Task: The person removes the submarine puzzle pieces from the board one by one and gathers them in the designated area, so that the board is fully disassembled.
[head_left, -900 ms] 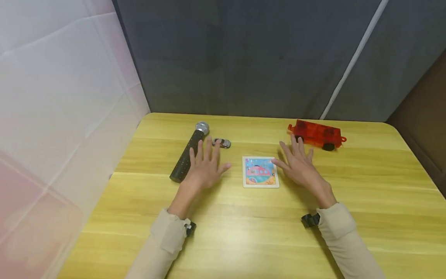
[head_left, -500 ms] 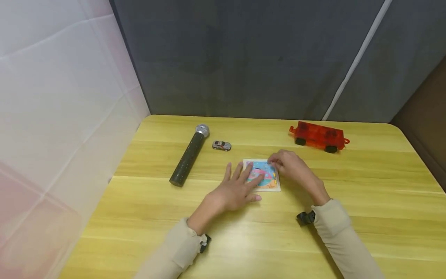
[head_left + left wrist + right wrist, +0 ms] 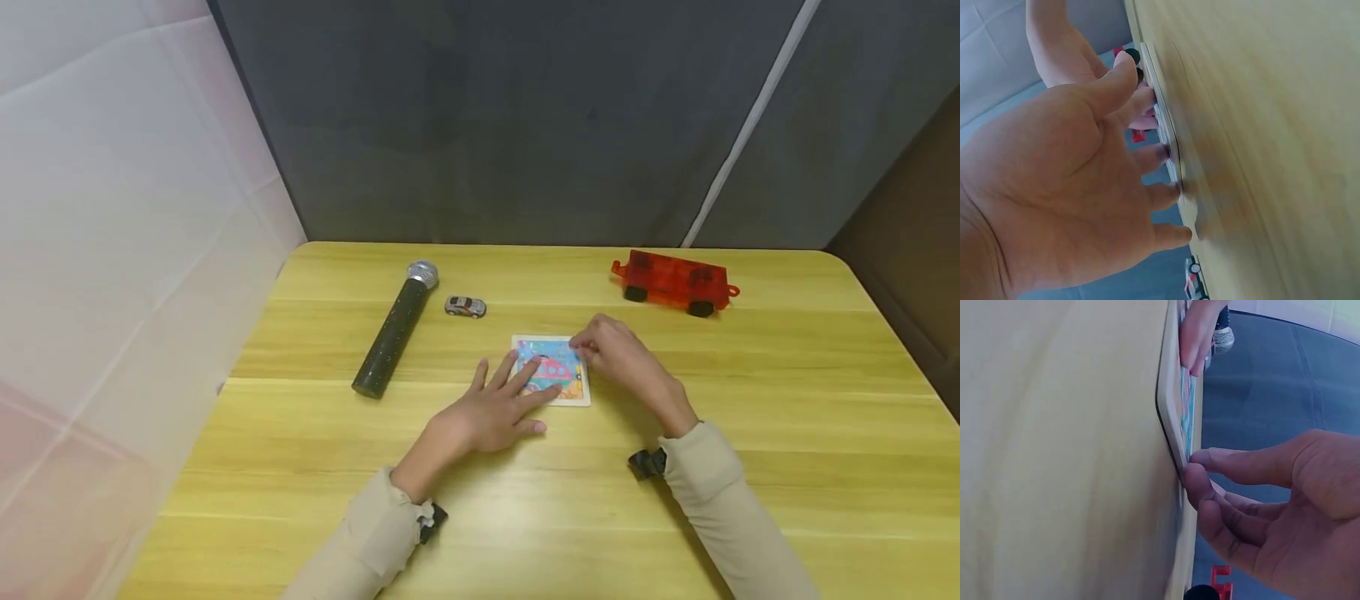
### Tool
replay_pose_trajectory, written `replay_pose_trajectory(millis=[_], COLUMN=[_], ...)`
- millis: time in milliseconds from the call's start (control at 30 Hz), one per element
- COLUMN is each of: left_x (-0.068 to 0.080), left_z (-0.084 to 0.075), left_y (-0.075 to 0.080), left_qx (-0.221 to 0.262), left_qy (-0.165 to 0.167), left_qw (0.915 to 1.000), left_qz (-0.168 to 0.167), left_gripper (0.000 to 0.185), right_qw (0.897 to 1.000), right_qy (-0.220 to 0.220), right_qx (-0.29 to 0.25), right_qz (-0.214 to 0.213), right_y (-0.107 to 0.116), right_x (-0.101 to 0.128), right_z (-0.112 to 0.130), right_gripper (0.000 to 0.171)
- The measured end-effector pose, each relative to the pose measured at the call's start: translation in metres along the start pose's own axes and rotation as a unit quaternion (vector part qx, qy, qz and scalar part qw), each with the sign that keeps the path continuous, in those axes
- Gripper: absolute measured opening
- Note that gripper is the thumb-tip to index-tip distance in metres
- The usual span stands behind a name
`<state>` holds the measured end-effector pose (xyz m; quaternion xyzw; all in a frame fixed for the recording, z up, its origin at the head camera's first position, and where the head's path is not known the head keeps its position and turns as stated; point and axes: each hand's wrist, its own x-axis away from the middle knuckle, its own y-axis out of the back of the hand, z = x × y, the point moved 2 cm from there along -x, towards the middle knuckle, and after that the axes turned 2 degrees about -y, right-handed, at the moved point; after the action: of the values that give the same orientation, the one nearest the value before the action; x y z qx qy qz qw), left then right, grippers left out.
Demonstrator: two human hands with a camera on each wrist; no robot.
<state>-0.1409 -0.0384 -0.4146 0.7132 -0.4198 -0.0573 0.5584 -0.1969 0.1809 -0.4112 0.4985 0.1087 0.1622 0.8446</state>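
Mid-table, my left hand (image 3: 491, 411) presses flat fingers on the puzzle board (image 3: 551, 369); my right hand (image 3: 617, 354) pinches its far-right corner (I'd lift gently, keeping pieces seated).

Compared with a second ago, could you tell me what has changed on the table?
Both hands drew in to the puzzle board: the left hand left the microphone and now presses flat fingers on the board, while the right hand pinches its far right corner. The microphone, toy car and red wagon stayed put.
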Motion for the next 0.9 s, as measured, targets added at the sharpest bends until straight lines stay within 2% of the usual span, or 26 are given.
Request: replay_pose_trajectory(millis=[333, 567, 900], left_x=[-0.001, -0.003, -0.002], left_z=[-0.002, 0.000, 0.000], left_y=[0.000, -0.004, -0.004], left_qx=[-0.024, -0.026, -0.027], left_qy=[0.019, 0.010, 0.012], left_qw=[0.9995, 0.9996, 0.9995], left_qz=[-0.007, -0.008, -0.009], left_gripper=[0.062, 0.060, 0.060], right_qw=[1.000, 0.999, 0.998], right_qy=[-0.002, -0.031, -0.022], right_qx=[0.011, 0.001, -0.040], right_qz=[-0.026, -0.023, -0.042], right_y=[-0.011, -0.013, -0.014], right_x=[0.000, 0.000, -0.003], right_z=[0.002, 0.001, -0.002], right_gripper=[0.006, 0.008, 0.011])
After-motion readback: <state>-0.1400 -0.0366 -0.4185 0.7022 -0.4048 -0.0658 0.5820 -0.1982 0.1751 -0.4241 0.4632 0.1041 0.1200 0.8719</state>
